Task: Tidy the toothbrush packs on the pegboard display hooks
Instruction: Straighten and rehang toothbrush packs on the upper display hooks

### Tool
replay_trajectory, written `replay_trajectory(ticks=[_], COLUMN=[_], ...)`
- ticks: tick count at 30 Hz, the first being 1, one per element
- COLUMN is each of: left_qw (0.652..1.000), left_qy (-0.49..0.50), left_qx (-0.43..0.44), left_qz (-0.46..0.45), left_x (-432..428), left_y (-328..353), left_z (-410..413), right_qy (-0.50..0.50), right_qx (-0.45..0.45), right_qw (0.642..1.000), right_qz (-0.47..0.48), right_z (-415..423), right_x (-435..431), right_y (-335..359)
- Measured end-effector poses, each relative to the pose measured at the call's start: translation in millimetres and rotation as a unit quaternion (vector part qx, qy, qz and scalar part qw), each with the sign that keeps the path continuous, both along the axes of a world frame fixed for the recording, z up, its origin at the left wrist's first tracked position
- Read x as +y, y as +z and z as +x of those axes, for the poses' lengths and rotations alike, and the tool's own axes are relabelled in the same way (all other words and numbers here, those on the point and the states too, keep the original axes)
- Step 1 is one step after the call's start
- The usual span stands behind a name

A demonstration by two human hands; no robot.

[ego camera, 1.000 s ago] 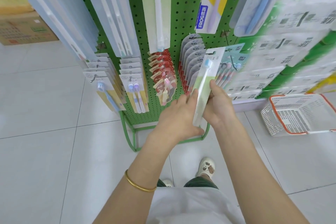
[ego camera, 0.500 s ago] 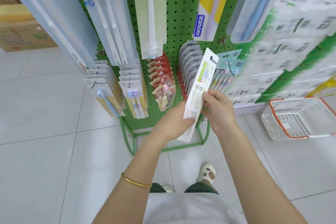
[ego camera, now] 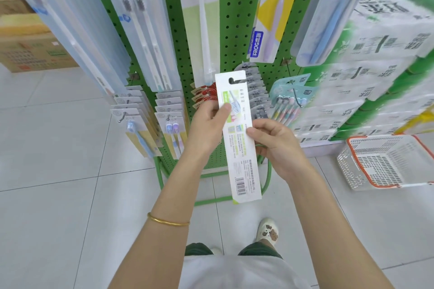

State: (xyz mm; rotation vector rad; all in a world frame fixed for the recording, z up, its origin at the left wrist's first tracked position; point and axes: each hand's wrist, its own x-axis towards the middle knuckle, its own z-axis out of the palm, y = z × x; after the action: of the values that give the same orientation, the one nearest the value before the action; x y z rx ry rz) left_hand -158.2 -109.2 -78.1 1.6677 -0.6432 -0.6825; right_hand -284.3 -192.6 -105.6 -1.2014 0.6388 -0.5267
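I log the toothbrush pack (ego camera: pixel 240 148) held near upright in front of the green pegboard (ego camera: pixel 237 19), printed back toward me. Left hand (ego camera: pixel 206 124) pinches its upper left edge, thumb on the card. Right hand (ego camera: pixel 277 145) pinches the opposite edge at mid-length.

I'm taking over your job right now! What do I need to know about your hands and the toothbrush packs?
Left-hand grip pinches the white toothbrush pack near its top.
Right-hand grip pinches its right edge, midway.
Pack is upright before the green pegboard, barcode side facing you, on no hook.
Done: pack in hand. Left: hang it by its top hole.
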Motion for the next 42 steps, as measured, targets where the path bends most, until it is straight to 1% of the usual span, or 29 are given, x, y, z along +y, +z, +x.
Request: replay_trajectory(ticks=[3, 5, 8, 14, 16, 18, 20, 23, 26, 29, 32, 38, 42], left_qw=[0.997, 0.993, 0.990, 0.977, 0.978, 0.981, 0.986, 0.987, 0.976, 0.963, 0.956, 0.952, 0.953], left_qy=[0.057, 0.070, 0.052, -0.007, -0.025, -0.030, -0.028, 0.005, 0.039, 0.074, 0.095, 0.107, 0.103], left_qx=[0.023, 0.047, 0.084, 0.169, 0.160, 0.135, 0.085, -0.017, -0.076, -0.108, -0.126, -0.125, -0.132], left_qz=[-0.048, -0.076, -0.098, -0.133, -0.135, -0.140, -0.144, -0.159, -0.202, -0.234, -0.249, -0.258, -0.254], left_x=[-1, -2, 0, 4, 4, 4, 5, 9, 17, 19, 16, 11, 8], left_y=[13, 20, 29, 56, 66, 75, 86, 102, 120, 133, 143, 146, 145], left_z=[3, 3, 1, -1, 1, 3, 5, 7, 9, 12, 17, 25, 26], right_qy=[0.038, 0.060, 0.091, 0.190, 0.217, 0.225, 0.194, 0.094, -0.017, -0.103, -0.162, -0.199, -0.220], right_qx=[-0.007, -0.015, -0.032, -0.074, -0.086, -0.083, -0.065, -0.057, -0.017, 0.024, 0.067, 0.139, 0.152], right_qw=[0.999, 0.998, 0.995, 0.978, 0.972, 0.971, 0.977, 0.982, 0.968, 0.936, 0.904, 0.860, 0.842], right_qz=[-0.007, -0.003, 0.007, 0.042, 0.027, -0.006, -0.062, -0.153, -0.252, -0.335, -0.391, -0.448, -0.468], right_z=[0, -1, -1, 7, 11, 16, 20, 28, 41, 59, 75, 94, 100], right_x=[0, -1, -4, -5, -4, -3, -2, -1, 4, 13, 21, 26, 26], right_y=[1, 1, 0, 13, 22, 33, 46, 68, 97, 122, 135, 139, 139])
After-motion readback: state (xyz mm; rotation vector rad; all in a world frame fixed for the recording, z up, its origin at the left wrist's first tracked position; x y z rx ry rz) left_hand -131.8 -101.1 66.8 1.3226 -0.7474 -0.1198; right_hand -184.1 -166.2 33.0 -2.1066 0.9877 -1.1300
